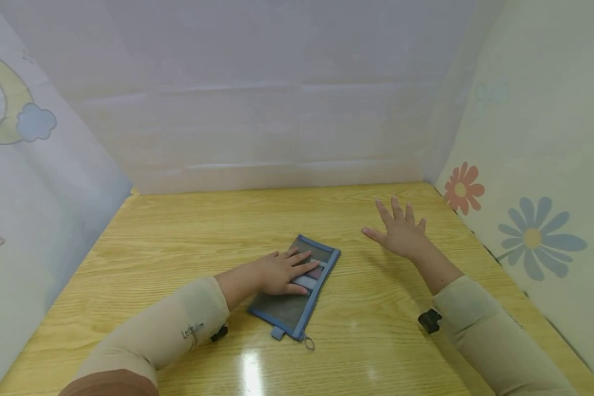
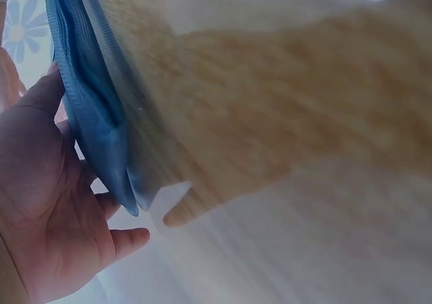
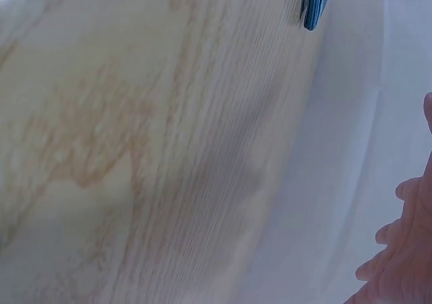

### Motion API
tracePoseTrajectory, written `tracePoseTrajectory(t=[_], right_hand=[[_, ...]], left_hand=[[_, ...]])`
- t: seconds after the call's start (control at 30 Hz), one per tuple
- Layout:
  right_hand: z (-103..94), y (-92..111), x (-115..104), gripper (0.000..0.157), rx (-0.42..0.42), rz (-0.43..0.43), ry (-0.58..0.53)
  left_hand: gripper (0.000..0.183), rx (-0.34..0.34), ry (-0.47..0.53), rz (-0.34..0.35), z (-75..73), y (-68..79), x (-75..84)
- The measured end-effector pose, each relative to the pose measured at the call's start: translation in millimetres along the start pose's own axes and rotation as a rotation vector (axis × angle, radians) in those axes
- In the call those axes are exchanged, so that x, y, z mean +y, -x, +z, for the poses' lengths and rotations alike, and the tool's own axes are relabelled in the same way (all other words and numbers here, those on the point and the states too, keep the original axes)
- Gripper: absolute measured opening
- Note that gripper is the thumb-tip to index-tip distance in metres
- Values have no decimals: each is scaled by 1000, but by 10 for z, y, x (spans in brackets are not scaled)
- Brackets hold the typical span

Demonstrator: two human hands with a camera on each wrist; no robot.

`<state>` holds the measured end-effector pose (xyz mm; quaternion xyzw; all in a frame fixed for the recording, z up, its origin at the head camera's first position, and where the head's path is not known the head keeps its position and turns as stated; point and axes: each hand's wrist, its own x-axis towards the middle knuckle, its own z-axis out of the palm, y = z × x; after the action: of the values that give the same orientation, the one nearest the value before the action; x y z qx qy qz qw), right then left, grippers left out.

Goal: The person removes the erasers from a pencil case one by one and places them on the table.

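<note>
Lying on the worktop (image 1: 178,236), the blue-edged mesh pouch (image 1: 288,309) is partly covered by the left hand (image 1: 281,273), whose fingers are spread over it rather than wrapped round it. The right hand (image 1: 402,235) is held above the worktop, well apart from the pouch, fingers fanned wide and nothing held. A light, pliable, hardly slippery body can be expected; the contents (image 1: 304,282) may slide inside. The firmest pinch is probably offered by the zip edge (image 1: 322,291), not the small ring (image 1: 309,347).

My left hand (image 1: 279,273) on the rectangular blue mesh pouch (image 1: 287,312), which lies on the yellow wood-grain table (image 1: 178,236), my right hand (image 1: 402,234) to the pouch's right
</note>
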<state>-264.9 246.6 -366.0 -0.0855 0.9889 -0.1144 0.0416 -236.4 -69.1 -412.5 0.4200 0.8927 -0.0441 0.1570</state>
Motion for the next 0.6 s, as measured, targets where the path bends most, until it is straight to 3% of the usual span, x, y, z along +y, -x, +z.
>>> tracePoseTrajectory(t=[0.3,0.6], right_hand=[[9,3,8,91,-3,1,0],[25,-3,21,91,-4,0,11]], left_hand=[[71,25,17,-87,36,-10,-62],[72,50,58,-137,-31,16,-115]])
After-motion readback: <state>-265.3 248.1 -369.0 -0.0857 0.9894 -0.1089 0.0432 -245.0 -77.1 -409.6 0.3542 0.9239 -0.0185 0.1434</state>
